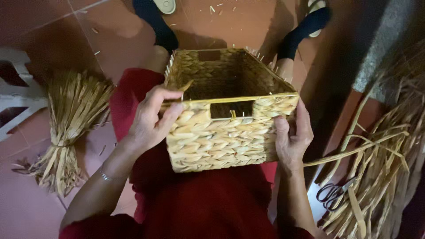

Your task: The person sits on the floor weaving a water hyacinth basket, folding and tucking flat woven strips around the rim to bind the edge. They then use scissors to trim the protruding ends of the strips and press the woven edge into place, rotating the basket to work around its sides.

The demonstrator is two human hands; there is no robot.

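Both hands steady the rectangular woven straw-coloured basket point(230, 110) on my red-clad lap, left hand point(150, 119) in a closed grip pinching its near rim corner, right hand point(294, 137) clasping the side wall, so I judge firm, even pressure keeps it level.

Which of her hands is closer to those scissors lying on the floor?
Right. The right hand grips the woven basket's corner just above the scissors; the left hand holds the basket's opposite side.
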